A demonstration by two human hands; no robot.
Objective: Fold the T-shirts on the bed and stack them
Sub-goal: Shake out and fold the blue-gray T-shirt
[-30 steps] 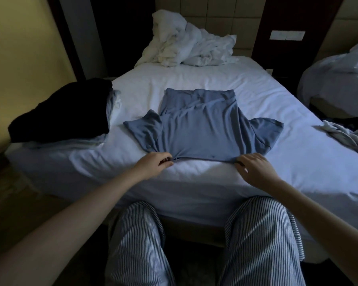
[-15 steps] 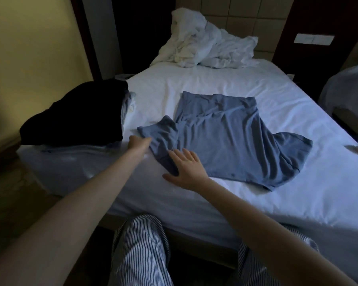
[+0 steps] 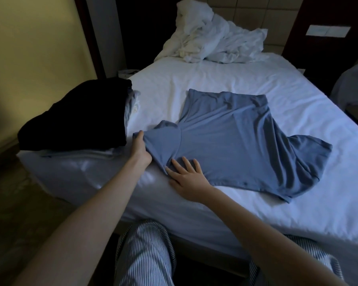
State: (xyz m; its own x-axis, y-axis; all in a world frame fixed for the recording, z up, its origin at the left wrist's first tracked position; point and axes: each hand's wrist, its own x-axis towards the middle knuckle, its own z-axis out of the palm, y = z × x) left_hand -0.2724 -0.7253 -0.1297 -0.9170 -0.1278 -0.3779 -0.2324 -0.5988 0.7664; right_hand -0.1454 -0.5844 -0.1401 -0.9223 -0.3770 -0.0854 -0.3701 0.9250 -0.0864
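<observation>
Left of the blue T-shirt (image 3: 236,141) lying mid-bed (image 3: 215,73), a black-topped pile (image 3: 77,118) is sitting stacked. My left hand (image 3: 140,150) is pinching its sleeve (image 3: 163,139). My right hand (image 3: 187,176) is pressing it down, fingers (image 3: 197,166) straight. I'm judging the side folds are remaining.

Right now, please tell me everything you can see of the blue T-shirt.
The blue T-shirt looks like soft, thin fabric, lightly creased. It lies spread on the white bed, both short sleeves out. The left hand grips one sleeve's edge; the right hand presses flat, fingers straight, on the body beside it.
</observation>
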